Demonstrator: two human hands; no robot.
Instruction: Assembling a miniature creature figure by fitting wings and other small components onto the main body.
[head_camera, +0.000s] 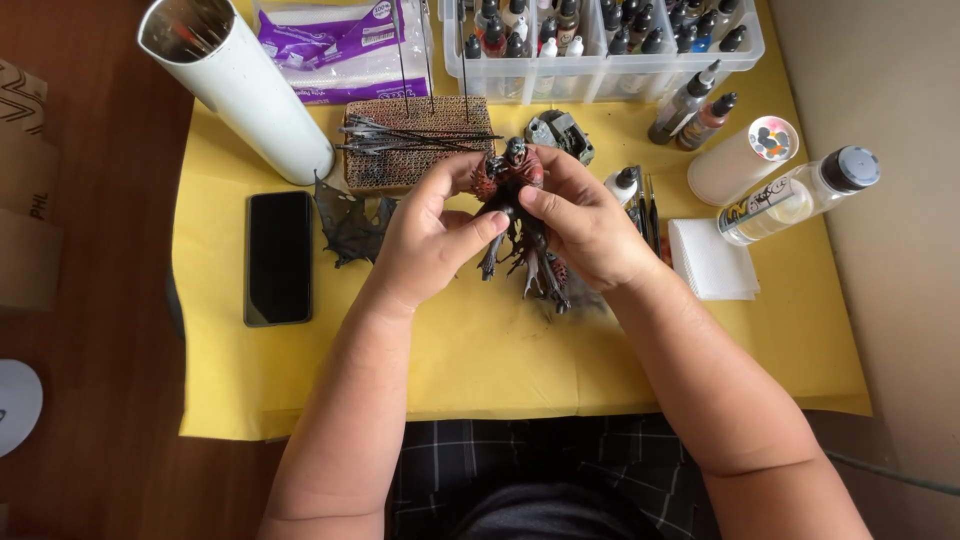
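Observation:
A dark, spiky creature figurine (520, 215) with red-painted parts is held above the yellow table cover (500, 350). My left hand (430, 235) grips it from the left, thumb across its lower body. From the right my right hand (585, 225) holds it, fingers over its upper part. Both hands are closed on the model. A separate dark wing piece (350, 222) lies on the cover just left of my left hand.
A black phone (278, 257) lies at the left. A white tube (240, 85) leans at the back left, next to a cork block (415, 140) stuck with thin rods. A clear tray of paint bottles (600, 40), loose bottles (800, 195) and white paper squares (710, 260) fill the right.

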